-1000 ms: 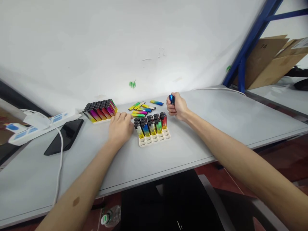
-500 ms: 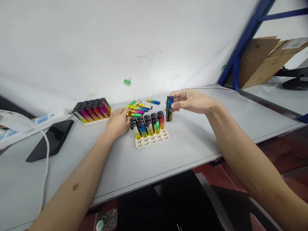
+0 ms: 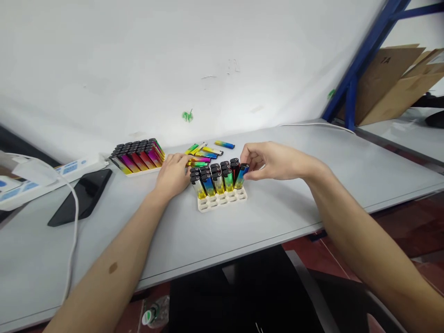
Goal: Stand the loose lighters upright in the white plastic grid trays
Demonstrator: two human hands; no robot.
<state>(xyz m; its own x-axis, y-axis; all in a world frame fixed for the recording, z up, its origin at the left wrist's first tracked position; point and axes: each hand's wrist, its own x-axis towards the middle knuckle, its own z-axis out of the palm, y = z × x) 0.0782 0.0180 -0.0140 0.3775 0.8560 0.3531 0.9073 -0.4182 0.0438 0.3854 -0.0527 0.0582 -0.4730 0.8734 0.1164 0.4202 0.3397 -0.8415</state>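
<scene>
My right hand [image 3: 265, 160] pinches a blue-and-yellow lighter [image 3: 242, 175] by its upper part. The lighter leans slightly, its lower end at the right end of a white slotted tray [image 3: 222, 200]. Several colourful lighters with black tops [image 3: 218, 180] stand upright in the tray's rear rows, while front slots show bare. My left hand [image 3: 174, 175] rests on the table left of the tray, fingers extended towards a loose pile of lighters [image 3: 201, 157]; its fingertips are partly hidden, and no held object shows.
Left of my left hand stands a second tray packed with lighters [image 3: 138, 157]. A black phone [image 3: 79, 196], a white cable [image 3: 74, 231] and a power strip [image 3: 69, 171] lie further left. One lighter [image 3: 225, 144] lies apart behind. Cardboard boxes [image 3: 391, 88] stand beyond a blue frame [image 3: 351, 99].
My right hand has moved left and slightly down, bringing the lighter from beside the tray to its right end. The lighter now leans. My left hand stays by the pile.
</scene>
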